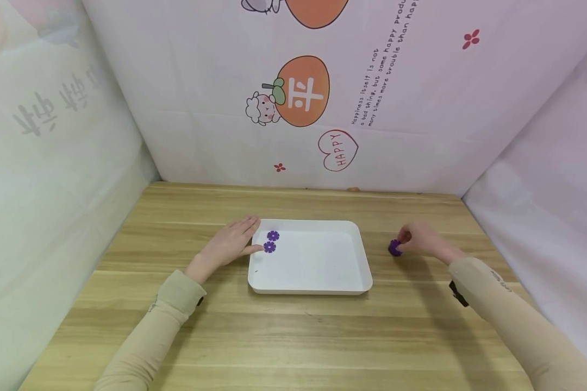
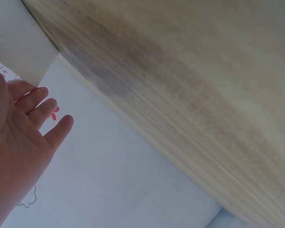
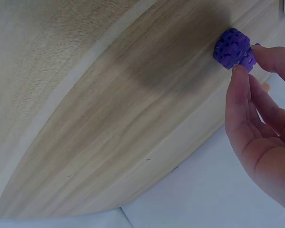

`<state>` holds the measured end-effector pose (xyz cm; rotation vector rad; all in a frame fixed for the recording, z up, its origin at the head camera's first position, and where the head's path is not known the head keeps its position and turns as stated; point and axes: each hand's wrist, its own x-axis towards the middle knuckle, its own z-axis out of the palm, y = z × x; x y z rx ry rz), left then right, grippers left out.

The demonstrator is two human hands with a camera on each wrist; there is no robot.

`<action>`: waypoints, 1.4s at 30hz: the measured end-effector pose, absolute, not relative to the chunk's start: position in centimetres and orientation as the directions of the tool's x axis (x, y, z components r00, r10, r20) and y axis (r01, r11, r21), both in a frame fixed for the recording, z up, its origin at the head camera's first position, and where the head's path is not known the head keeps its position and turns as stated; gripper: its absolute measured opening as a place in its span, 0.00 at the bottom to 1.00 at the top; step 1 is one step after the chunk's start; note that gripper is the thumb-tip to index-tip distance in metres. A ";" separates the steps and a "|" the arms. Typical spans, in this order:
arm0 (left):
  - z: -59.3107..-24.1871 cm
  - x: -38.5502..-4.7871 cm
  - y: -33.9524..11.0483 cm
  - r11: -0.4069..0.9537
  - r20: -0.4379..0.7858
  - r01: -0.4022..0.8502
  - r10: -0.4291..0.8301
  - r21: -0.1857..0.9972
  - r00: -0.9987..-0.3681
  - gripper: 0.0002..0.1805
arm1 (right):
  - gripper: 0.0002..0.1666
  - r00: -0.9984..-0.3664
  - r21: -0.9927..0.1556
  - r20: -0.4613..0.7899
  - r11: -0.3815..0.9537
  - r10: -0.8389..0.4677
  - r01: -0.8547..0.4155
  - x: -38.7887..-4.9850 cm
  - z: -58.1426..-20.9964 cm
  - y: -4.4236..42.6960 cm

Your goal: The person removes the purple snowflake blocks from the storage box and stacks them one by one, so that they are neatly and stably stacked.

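Two purple snowflake discs (image 1: 273, 235) lie flat near the left end of a shallow white tray (image 1: 318, 291). My left hand (image 1: 230, 241) rests at the tray's left edge, fingers fairly straight by the far corner. Its thumb reaches over the rim beside the nearer disc. In the left wrist view the fingers touch the tray's corner (image 2: 26, 42). Right of the tray, my right hand (image 1: 420, 239) pinches a purple snowflake disc (image 3: 247, 61) between thumb and fingertips. It is against a cluster of purple discs (image 3: 232, 47) on the table; its exact count is hidden.
The wooden table (image 1: 293, 342) carries the tray near its middle. A printed white cloth (image 1: 200, 108) hangs behind the table's far edge, with further white cloth (image 1: 39, 179) at the left and right sides.
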<state>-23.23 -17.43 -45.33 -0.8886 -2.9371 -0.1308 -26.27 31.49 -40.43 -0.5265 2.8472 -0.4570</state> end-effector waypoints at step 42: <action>-45.2 -23.2 -17.3 0.828 0.098 0.559 0.553 0.042 -0.827 0.44 | 0.13 -0.915 -0.292 -0.167 0.905 -0.368 -0.310 -25.9 -41.1 31.4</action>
